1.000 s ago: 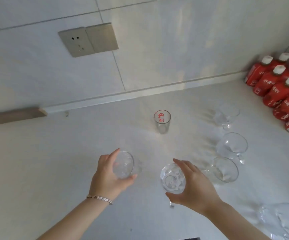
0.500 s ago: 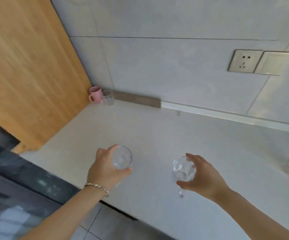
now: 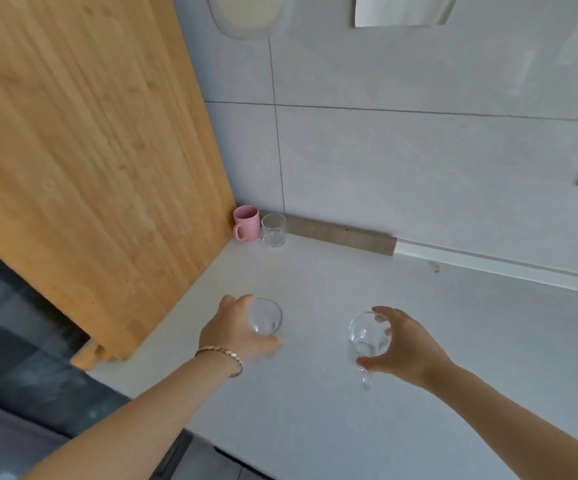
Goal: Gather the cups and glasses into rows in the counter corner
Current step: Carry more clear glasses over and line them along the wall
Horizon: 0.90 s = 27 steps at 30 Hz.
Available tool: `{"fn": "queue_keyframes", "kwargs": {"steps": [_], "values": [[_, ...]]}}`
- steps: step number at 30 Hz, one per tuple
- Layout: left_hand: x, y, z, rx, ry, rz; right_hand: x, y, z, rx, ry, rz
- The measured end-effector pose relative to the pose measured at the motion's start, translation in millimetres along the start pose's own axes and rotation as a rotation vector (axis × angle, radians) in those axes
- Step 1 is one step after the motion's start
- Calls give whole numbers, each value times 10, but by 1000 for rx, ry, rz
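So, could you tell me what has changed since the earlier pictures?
The left hand and right hand carried their glasses leftward toward the corner, where the pink mug and a clear glass have come into view. Unchanged: the left hand grips the small glass, the right the stemmed glass.

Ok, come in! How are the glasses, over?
Left grip holds a round glass, right grip a stemmed glass. Pink mug and clear glass stand in the corner. Nothing blocks the counter between.

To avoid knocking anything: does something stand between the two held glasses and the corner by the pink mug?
Nothing visible: bare counter lies between the left hand's glass, the right hand's stemmed glass and the pink mug.
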<state>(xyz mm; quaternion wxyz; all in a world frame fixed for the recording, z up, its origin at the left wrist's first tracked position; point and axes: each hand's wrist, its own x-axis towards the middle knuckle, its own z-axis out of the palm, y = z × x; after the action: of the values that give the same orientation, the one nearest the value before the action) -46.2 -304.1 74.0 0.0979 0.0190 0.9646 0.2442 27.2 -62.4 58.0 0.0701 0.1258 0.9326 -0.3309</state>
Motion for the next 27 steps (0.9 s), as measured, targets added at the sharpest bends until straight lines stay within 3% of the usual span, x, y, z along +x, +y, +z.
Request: {"fn": "queue_keyframes", "kwargs": {"steps": [13,27], "values": [[2004,274,-22,45,-86,60,1591,-296,163,-19,-8,37],[3703,817,716,258,-185,352,2341,-255,522,106,109,309]]}}
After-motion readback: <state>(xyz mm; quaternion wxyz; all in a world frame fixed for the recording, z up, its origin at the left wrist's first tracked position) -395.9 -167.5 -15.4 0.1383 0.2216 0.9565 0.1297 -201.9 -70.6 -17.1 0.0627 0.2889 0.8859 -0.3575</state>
